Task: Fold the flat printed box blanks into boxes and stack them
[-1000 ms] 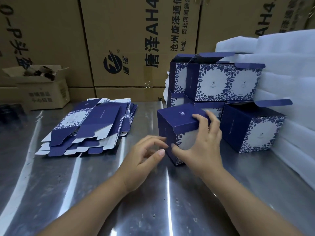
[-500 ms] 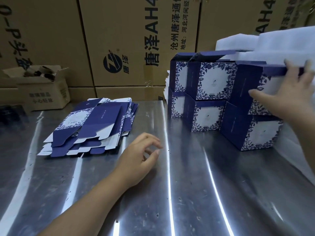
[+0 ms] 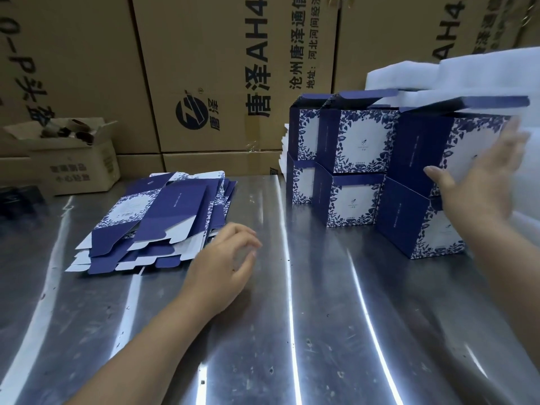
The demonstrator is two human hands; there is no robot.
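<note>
Right hand (image 3: pixel 479 182) is pressing straight fingers against the box (image 3: pixel 420 150); probably light, crushable card, best held by flat sides. Left hand (image 3: pixel 222 267) is hovering, loosely curled, empty

The steel table (image 3: pixel 292 331) bears a fanned pile of flat blanks (image 3: pixel 175 206) and stacked folded boxes (image 3: pixel 353 200).

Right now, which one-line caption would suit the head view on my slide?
Right hand open at the upper folded box, left hand hovering empty beside the flat blanks.

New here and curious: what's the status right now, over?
Right hand open at the nearest top box. Left hand empty, loosely curled beside the flat blanks. Nothing between them.
</note>
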